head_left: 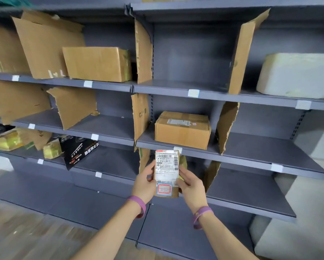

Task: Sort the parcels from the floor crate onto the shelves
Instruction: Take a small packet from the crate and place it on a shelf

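I hold a small brown parcel (166, 172) upright in front of the grey shelves (251, 149), its white shipping label facing me. My left hand (145, 182) grips its left edge and my right hand (190, 184) grips its right edge. The parcel hangs level with the third shelf from the top, just below a brown carton (182, 130) that sits in the middle bay. The floor crate is out of view.
Torn cardboard dividers (226, 126) split the shelves into bays. A large carton (97, 63) and a white foam box (296, 75) sit on the upper shelf. A black box (78, 151) and yellow-taped parcels (52, 149) lie lower left. Wooden floor lies below.
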Demonstrator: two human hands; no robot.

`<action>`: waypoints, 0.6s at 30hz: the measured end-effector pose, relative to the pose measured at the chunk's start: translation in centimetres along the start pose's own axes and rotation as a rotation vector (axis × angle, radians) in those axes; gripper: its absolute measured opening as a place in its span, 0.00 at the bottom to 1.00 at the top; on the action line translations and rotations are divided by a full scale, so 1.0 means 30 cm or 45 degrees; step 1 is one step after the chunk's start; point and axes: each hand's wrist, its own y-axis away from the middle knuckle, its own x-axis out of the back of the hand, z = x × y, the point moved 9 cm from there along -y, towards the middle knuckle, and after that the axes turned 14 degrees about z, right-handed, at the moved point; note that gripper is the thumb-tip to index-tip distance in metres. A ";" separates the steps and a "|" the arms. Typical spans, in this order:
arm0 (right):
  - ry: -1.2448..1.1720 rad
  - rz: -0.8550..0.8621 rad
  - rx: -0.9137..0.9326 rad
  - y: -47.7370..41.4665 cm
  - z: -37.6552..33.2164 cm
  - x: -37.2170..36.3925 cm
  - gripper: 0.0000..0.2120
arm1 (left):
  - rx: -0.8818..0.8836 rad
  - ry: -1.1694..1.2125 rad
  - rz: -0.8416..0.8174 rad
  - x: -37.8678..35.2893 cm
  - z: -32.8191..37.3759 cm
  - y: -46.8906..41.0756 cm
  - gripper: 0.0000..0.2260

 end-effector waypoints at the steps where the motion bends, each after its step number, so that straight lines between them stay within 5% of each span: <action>1: 0.005 0.011 0.008 -0.010 -0.016 -0.024 0.22 | -0.019 -0.007 -0.009 0.016 0.007 -0.028 0.24; 18: 0.159 0.273 0.121 -0.374 -0.088 0.096 0.22 | -0.216 -0.032 -0.214 -0.248 0.197 -0.339 0.23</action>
